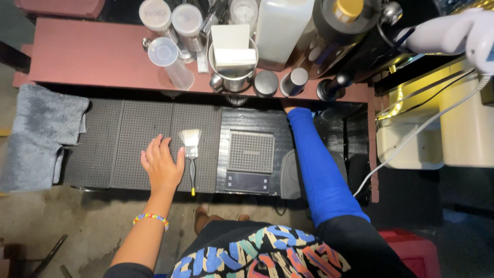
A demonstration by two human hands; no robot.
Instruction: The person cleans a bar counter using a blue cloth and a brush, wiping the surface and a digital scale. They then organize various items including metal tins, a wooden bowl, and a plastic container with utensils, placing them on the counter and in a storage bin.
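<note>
The left hand (162,166) lies flat and unclenched on the black worktop (103,149) near its front edge, touching a small brush (191,154) — likely light, soft-bristled, best gripped by its thin handle; the right hand is hidden under the shelf (92,56) — grip unknowable.

The right hand is hidden: the blue sleeve (319,170) runs up under the front edge of the red shelf (77,56), beside the black cylinder (266,83), so its grip cannot be judged. Above the shelf, the picture's top edge cuts off the jars and the translucent jug (280,28). Left of the shelf, the grey towel (38,134) runs off the frame.
</note>
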